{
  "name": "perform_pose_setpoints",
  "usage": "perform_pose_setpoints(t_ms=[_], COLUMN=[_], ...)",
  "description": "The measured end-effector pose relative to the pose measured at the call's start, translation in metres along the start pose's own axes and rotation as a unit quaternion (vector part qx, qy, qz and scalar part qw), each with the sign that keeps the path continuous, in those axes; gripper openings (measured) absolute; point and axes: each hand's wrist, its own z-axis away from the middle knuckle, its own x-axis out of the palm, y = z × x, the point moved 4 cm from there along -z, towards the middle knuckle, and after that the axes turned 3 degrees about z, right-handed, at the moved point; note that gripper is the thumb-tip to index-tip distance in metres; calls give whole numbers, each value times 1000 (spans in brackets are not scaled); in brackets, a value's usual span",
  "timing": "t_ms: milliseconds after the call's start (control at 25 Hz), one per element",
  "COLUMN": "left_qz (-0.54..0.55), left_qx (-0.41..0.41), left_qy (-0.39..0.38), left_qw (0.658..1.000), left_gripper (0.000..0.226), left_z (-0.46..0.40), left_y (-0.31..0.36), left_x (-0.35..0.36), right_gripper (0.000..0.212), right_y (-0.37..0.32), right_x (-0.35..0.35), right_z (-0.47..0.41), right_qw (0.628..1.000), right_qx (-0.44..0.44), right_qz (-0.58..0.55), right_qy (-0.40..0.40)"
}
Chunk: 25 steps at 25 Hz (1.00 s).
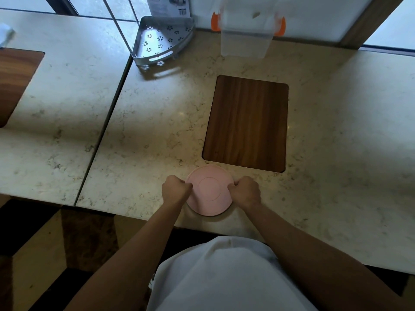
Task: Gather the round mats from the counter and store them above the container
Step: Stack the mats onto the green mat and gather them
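Low in the centre of the frame, a stack of round pink silicone mats (210, 190) lies flat on the pale marbled stone counter (146, 135), close to its near edge. Being circular, the stack has no long axis; its top face points up toward the camera and shows a faint raised ring in the middle. A second rim peeks out along the upper edge, so there is more than one mat, though how many cannot be told.

The left hand (176, 187) pinches the stack's left rim with curled, closed fingers, and the right hand (246, 191) does the same on the right rim, its fingers folded tight onto the edge. Both forearms reach in from the bottom of the frame.

Just above and right of the mats, apart from them, a dark wood-grain rectangular panel (246, 123) sits flush in the counter, its long axis running up the frame. At the top centre stands a clear plastic container with orange side clips (246, 30), well apart from the mats. To its left rests a grey perforated metal corner shelf (161, 39).
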Motion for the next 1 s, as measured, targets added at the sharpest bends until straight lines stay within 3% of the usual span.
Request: perform_pose_setpoints(t_ms=[240, 560, 680, 840, 1000], left_qz=[85, 163, 165, 158, 136], left_qx=[-44, -45, -38, -8, 35], left_qy=[-7, -45, -83, -103, -118], left_qw=[995, 985, 982, 982, 983], left_gripper=[15, 7, 17, 4, 6], left_z=[-3, -15, -28, -45, -67], left_y=[-5, 15, 35, 78, 132], left_x=[1, -6, -10, -13, -15], right_gripper=[21, 11, 5, 8, 9], right_y=[5, 7, -5, -26, -53], right_x=[-11, -20, -36, -67, -104], right_z=[-16, -33, -47, -71, -102], right_qw=[998, 965, 965, 970, 975], right_qx=[17, 33, 14, 1, -35], right_qz=[-37, -220, -227, -223, -206], right_qy=[-45, -141, -129, -94, -72])
